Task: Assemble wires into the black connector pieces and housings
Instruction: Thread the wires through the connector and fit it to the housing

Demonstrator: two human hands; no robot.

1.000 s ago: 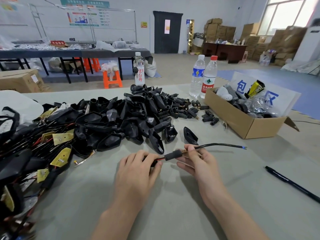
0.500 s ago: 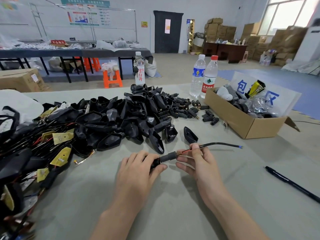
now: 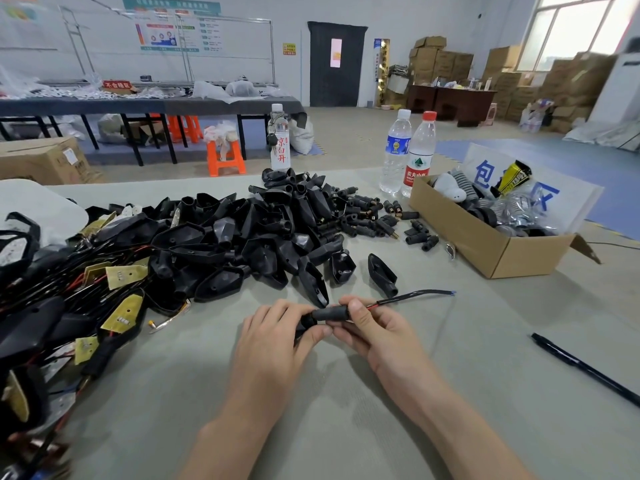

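Left of the pile of black housings (image 3: 256, 237) lies a tangle of wired boards (image 3: 114, 292). Just in front of the pile, the left hand (image 3: 277, 337) grips a black part (image 3: 305, 323), mostly hidden by its fingers. The right hand (image 3: 377, 329) pinches the connector sleeve (image 3: 330, 313) meeting that part, and the wire (image 3: 415, 295) trails rightward from it. Right of the pile sit a cardboard box (image 3: 485, 251) and a pen (image 3: 585, 368).
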